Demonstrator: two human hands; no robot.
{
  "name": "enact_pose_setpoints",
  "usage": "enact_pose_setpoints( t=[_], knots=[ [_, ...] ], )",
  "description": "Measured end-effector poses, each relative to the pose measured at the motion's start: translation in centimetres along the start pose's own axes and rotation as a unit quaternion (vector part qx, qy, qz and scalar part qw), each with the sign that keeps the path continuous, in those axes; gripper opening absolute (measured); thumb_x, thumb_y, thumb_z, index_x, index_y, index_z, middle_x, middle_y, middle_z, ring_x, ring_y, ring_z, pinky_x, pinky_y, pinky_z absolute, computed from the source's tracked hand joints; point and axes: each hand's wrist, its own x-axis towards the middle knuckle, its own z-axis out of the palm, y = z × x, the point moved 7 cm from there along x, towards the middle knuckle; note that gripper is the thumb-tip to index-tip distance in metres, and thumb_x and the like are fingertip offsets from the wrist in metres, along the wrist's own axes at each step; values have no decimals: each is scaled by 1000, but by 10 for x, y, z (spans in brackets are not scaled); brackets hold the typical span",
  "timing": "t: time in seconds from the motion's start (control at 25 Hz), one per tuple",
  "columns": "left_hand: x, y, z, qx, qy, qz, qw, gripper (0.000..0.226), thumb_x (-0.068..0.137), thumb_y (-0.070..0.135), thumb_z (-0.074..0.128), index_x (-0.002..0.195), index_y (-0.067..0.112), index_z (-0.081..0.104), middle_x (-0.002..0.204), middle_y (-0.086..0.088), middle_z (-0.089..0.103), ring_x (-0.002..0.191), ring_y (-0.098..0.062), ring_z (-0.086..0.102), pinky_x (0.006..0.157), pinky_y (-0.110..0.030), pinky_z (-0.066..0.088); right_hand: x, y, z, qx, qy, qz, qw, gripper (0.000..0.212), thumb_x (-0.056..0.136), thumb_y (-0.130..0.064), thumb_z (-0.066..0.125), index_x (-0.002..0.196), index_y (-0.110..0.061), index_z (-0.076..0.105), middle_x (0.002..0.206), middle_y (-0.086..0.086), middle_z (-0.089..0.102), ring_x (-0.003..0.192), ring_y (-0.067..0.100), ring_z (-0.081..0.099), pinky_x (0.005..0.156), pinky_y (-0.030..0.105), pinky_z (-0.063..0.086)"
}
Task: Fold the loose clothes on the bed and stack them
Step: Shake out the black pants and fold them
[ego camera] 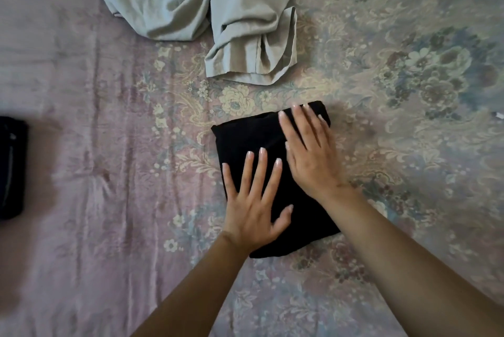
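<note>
left hand (252, 208): flat, palm down, fingers straight and spread wide, pressing on the near-left part of the black garment; thumb angled out to the right; nothing gripped.
right hand (309, 149): flat, palm down, fingers straight and close together, pointing up-left; lies on the far-right part of the same garment, fingertips near its far edge; nothing gripped.
forearms: both bare, coming in from the bottom edge, right one from the lower right corner; the hands sit just beside each other, not overlapping.
black garment (245, 140): folded into a compact rectangle, tilted a bit, lying flat on the bed at frame centre under both hands; no label or print readable.
grey garment (191, 6): loose, crumpled, unfolded, at the top of the frame, beyond the black one and apart from it; one hemmed end points toward the hands; no writing seen.
dark item (12, 167): at the left edge, well apart from the hands, blurred; cannot tell what it is.
bed (409, 118): covered by a pink and blue floral spread, wrinkled on the left side.
</note>
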Motion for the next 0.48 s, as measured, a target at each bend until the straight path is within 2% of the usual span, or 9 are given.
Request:
enact_pose_setpoints(
  t=[0.08,0.16,0.24,0.36,0.48],
  knots=[
    [25,-21,-5,9,24,-28,999,63,95,46,29,148,12,26,153,-18,24,144,-34,17,113,-61,10,-1,0,18,8,-81,-3,997,51,96,-28,41,145,-14,35,151,14,34,141,34,28,114,49,23],
    [46,-43,7,34,-17,-47,998,59,96,43,26,147,15,24,153,-18,24,143,-35,17,115,-56,9,-8,10,39,2,-151,34,988,56,97,-39,33,149,-21,24,155,12,24,144,35,17,115,54,15],
    [49,-55,27,35,-67,-49,996,59,95,46,22,148,21,17,156,-16,18,144,-33,9,116,-53,4,-15,15,55,-14,-173,33,984,58,96,-46,26,150,-27,14,158,11,16,145,35,8,114,57,8],
    [48,-60,40,36,-89,-52,994,60,95,48,21,149,23,14,157,-15,12,145,-30,2,116,-53,1,-17,19,65,-13,-185,34,982,59,96,-49,27,150,-31,9,159,12,9,146,34,2,114,57,4],
    [51,-58,31,7,-126,-62,990,61,95,50,14,148,26,-4,157,-9,-7,144,-25,-13,115,-46,-13,-11,17,57,-15,-230,41,972,61,96,-52,25,147,-35,-3,159,11,-4,146,33,-7,114,60,-2]
  ],
)
